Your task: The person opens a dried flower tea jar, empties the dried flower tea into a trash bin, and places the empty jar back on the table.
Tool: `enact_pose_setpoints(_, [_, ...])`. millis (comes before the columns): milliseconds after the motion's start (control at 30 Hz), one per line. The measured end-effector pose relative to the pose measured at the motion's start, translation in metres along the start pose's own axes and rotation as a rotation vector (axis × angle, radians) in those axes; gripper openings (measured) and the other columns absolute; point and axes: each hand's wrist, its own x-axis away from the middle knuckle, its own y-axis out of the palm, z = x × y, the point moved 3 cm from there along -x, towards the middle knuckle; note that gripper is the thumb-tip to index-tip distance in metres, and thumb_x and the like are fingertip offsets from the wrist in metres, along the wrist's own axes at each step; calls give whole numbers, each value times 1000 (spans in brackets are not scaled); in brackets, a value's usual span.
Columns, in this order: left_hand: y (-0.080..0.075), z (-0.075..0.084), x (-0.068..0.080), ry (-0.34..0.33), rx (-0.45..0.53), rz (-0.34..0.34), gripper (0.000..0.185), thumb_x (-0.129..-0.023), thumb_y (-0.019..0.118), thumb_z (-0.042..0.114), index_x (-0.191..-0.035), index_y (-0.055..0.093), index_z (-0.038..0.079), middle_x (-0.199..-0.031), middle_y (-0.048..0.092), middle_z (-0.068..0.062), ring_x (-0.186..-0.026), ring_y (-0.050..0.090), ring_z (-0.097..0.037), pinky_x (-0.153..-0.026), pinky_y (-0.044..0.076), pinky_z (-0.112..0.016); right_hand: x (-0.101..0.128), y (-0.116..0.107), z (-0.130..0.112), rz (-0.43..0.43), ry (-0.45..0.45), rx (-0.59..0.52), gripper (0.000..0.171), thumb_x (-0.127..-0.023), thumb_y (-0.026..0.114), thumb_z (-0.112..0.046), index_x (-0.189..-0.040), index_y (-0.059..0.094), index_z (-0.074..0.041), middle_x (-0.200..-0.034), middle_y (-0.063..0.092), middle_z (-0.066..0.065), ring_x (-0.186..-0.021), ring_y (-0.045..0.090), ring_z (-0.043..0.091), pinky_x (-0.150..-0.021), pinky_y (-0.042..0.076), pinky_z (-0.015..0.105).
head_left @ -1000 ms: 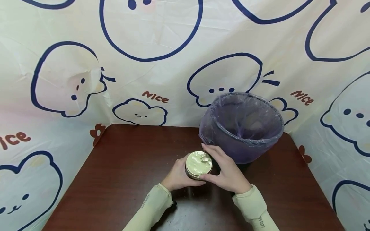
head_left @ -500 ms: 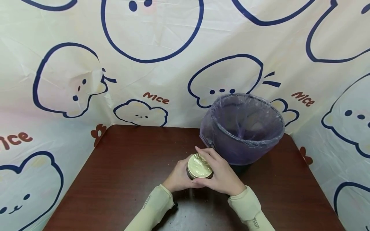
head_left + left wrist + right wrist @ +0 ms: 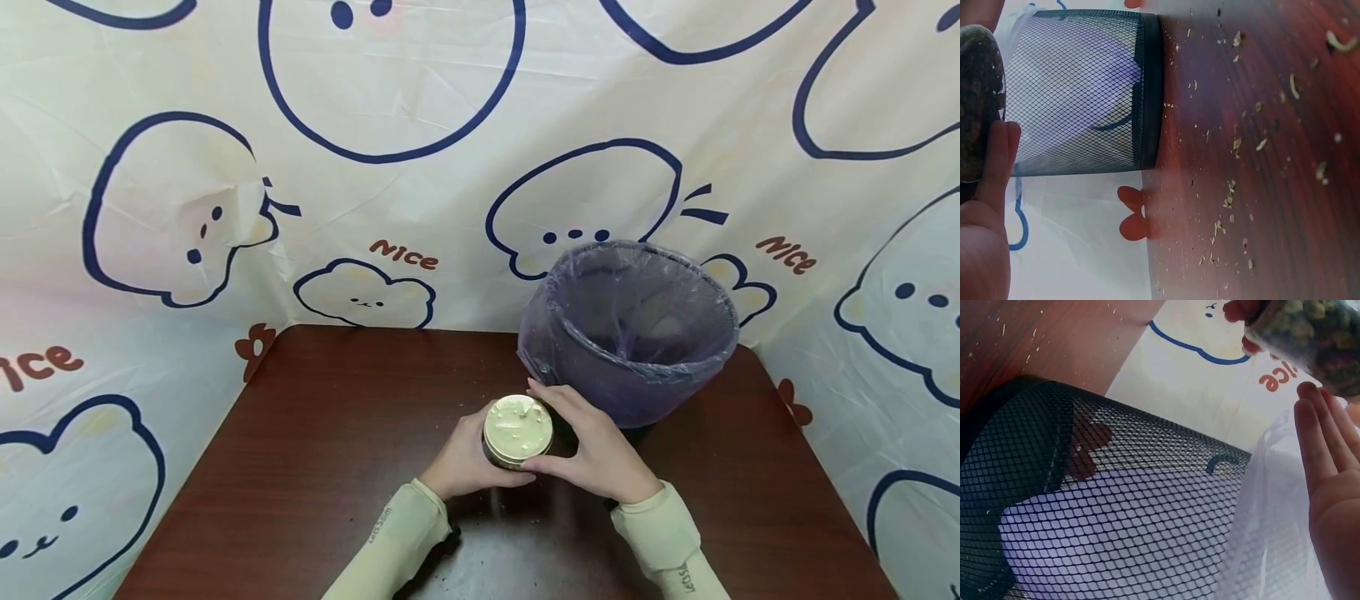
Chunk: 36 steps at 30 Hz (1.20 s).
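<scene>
The mesh bin, lined with a purple bag, stands at the back right of the tabletop, just beyond the right hand, and blocks reach in that direction. The patterned cloth backdrop walls off the rear and both sides. Left of the left hand the tabletop lies open, as does the near edge between the sleeves. Small crumbs scatter the wood but block nothing.

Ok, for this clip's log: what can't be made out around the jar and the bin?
- Jar body: head view, covered by left hand and right hand; only the cream lid shows.
- Jar contents: wrist views, greenish bits, cut off by the frame edge and blurred.
- Bin bottom: head view, hidden by its purple liner.
- Crumbs on table: too small to identify.
</scene>
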Motion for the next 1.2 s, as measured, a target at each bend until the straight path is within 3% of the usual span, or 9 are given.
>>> enact_pose_setpoints(233, [-3,-1,0,-11,20,20,87,-64,101,30,-139,58,26,-127,70,10,-117,66,-11,-106,52,-34,2,-8,4,28,-27,-17,95,-74,94,-27,-156,47,-20,-137,64,0,-127,62,19,-102,54,44])
enact_pose_setpoints(500, [-4,-2,1,-23,23,30,86,-64,101,31,-139,59,24,-127,71,9,-117,67,-11,-105,53,-35,3,-16,4,81,-83,-53,83,-77,92,-12,-151,54,-18,-132,67,3,-123,64,20,-105,50,22])
enact_pose_setpoints(600, [-4,-1,1,-15,14,32,87,-64,101,31,-139,59,24,-126,71,9,-116,67,-11,-105,53,-34,3,-17,1,77,-79,-68,82,-79,91,-13,-151,54,-18,-134,65,4,-125,63,19,-107,47,20])
enact_pose_setpoints(867, [-1,1,0,-6,-4,13,86,-64,101,30,-138,58,25,-124,71,9,-113,67,-11,-101,55,-33,-1,-5,-9,76,-42,0,88,-80,91,-28,-155,48,-19,-142,59,1,-130,60,22,-103,54,43])
enact_pose_setpoints(1000, [1,0,1,-14,-12,9,86,-65,100,28,-140,57,25,-125,70,9,-112,67,-10,-99,55,-32,-4,4,-14,63,-36,-2,92,-78,92,-35,-156,47,-18,-143,56,0,-132,58,20,-103,54,44])
enact_pose_setpoints(1200, [3,0,0,26,-31,-3,87,-67,98,25,-143,55,19,-129,70,4,-115,66,-11,-102,54,-32,-8,11,-18,60,-45,12,98,-73,93,-47,-156,48,-19,-140,57,-1,-130,58,17,-105,53,42])
